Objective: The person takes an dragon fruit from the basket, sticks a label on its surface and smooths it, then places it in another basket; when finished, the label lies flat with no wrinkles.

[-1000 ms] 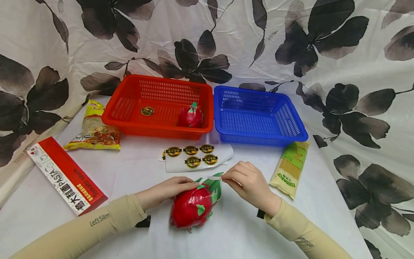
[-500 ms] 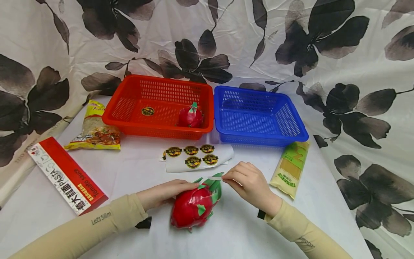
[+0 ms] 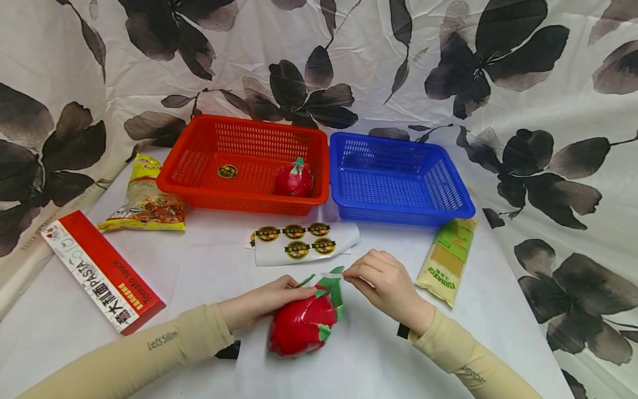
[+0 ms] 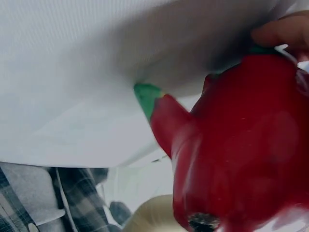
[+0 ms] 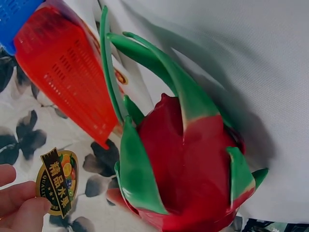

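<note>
"Gripping a red dragon fruit [image 3: 303,327], the left hand [image 3: 271,299] steadies it while the right hand [image 3: 381,282] pinches a black-and-gold sticker [image 5: 58,182] near its green leaves [image 3: 331,291]."

"And the fruit's position?"

"Front and middle of a white tabletop [image 3: 349,377], leaves toward the right hand. Whether it touches the surface, I cannot tell."

"What surrounds it?"

"Behind, a red basket [image 3: 239,202] stands just beside a blue basket [image 3: 399,213]. A pasta box [image 3: 104,274] and a yellow-edged bag [image 3: 149,205] lie at left, a green-and-yellow packet [image 3: 446,260] at right."

"Smaller details?"

"A sticker sheet [image 3: 344,238] lies between fruit and baskets; inside the red one, a second dragon fruit [image 3: 294,180] and a round label [image 3: 227,171]."
</note>
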`<control>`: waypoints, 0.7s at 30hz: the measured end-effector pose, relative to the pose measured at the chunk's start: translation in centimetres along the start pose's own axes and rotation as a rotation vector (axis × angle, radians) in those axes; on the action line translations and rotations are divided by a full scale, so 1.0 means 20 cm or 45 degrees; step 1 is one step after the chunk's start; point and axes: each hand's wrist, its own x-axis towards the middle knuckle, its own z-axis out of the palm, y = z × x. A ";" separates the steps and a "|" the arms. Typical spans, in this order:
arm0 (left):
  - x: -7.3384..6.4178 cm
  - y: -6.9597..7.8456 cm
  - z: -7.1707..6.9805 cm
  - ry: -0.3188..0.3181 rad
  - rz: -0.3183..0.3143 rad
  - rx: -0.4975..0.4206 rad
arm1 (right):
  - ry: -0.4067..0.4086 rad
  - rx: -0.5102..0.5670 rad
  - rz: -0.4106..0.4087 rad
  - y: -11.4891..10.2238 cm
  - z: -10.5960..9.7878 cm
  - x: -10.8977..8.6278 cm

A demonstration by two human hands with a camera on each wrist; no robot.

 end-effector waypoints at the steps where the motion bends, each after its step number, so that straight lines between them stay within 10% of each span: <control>1: 0.00 0.00 0.01 0.008 -0.002 0.008 | 0.002 0.001 -0.001 0.00 0.00 0.00; 21: -0.01 0.02 0.14 0.066 -0.005 -0.153 | 0.012 0.078 0.054 -0.01 -0.01 -0.01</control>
